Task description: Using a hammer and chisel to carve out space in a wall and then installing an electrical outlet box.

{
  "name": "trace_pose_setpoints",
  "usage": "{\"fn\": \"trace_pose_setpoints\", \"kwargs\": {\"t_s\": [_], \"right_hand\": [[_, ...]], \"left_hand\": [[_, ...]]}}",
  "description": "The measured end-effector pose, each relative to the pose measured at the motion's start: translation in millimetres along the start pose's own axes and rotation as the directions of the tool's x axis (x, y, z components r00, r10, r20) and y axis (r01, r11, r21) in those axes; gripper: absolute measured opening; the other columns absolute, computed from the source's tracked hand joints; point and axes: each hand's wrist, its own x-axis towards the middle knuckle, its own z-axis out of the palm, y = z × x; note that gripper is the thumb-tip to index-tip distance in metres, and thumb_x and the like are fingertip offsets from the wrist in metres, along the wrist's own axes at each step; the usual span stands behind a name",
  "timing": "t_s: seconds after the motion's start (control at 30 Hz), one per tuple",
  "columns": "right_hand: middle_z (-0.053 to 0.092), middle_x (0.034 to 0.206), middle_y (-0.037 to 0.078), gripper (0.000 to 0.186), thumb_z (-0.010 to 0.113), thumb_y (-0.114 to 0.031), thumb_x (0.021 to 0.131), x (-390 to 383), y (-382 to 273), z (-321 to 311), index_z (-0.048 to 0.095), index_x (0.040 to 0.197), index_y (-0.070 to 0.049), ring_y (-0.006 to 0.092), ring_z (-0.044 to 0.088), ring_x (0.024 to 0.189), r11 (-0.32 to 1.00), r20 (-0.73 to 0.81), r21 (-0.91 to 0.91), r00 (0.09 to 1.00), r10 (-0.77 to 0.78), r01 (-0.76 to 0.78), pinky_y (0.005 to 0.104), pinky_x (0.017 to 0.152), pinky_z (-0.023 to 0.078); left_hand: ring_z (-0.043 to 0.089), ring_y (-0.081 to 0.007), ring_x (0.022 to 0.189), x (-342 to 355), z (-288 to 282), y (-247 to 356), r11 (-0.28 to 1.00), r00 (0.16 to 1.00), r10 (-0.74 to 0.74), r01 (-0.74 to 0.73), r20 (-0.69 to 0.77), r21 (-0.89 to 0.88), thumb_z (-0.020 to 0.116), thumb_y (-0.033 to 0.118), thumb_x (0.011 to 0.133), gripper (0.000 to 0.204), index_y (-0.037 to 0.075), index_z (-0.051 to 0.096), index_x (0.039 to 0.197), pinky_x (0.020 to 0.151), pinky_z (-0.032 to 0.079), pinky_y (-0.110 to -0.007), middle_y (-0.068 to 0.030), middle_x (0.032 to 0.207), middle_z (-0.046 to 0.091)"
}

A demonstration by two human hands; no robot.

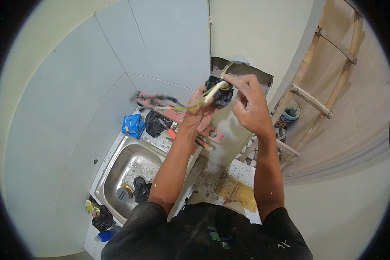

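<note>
My left hand (198, 113) is closed around a black plastic electrical box (222, 99), held up in front of the wall. A thick white cable (214, 92) comes out of the box's opening and bends down to the left over that hand. Beyond it trail stripped wires, one yellow-green, their loose ends blurred. At the right side of the box is my right hand (252, 106). Its index finger reaches to the bend of the cable, while the thumb stands apart from it. Behind the box, pale cable (226, 68) emerges from a rough cut-out (258, 74) in the wall.
Below left, a steel sink (117, 167) is set in the counter, with black plastic and debris inside. A red spirit level (171, 113) lies across the back corner beside a blue box (133, 125). At right leans a wooden ladder (313, 100), a bucket (290, 112) behind it.
</note>
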Motion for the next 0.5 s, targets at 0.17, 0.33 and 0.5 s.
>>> {"fn": "trace_pose_setpoints", "kwargs": {"t_s": [0.17, 0.33, 0.5], "right_hand": [[0.051, 0.087, 0.010, 0.026, 0.059, 0.001, 0.072, 20, -19, -5, 0.065, 0.096, -0.008, 0.0280, 0.056, 0.083, 0.869, 0.326, -0.399, 0.931, -0.166, 0.295, 0.0377, 0.070, 0.046], [0.054, 0.082, 0.009, 0.022, 0.065, 0.001, 0.069, 6, -21, 3, 0.064, 0.088, -0.007, 0.0280, 0.057, 0.075, 0.850, 0.261, -0.458, 0.954, -0.150, 0.259, 0.0367, 0.064, 0.048], [0.058, 0.074, 0.007, 0.023, 0.066, 0.003, 0.065, -31, -16, 26, 0.065, 0.086, -0.007, 0.0235, 0.058, 0.063, 0.877, -0.037, -0.450, 0.977, -0.209, 0.171, 0.0312, 0.056, 0.047]], "left_hand": [[0.058, -0.0151, 0.094, 6, -2, -10, 0.953, 0.995, 0.038, -0.064, 0.094, 0.295, 0.065, 0.008, 0.081, 0.061, 0.004, 0.033, 0.133, 0.076, 0.053, -0.029, -0.0085, 0.107, 0.056], [0.057, -0.0139, 0.090, 0, -3, -31, 0.959, 0.983, 0.137, -0.163, 0.126, 0.233, 0.078, 0.007, 0.068, 0.092, 0.011, 0.018, 0.137, 0.077, 0.049, -0.027, -0.0082, 0.111, 0.052], [0.053, -0.0155, 0.104, -11, 4, -52, 0.970, 0.963, 0.231, -0.240, 0.138, 0.049, 0.072, 0.005, 0.074, 0.081, 0.009, 0.018, 0.134, 0.088, 0.046, -0.028, -0.0107, 0.117, 0.049]]}}
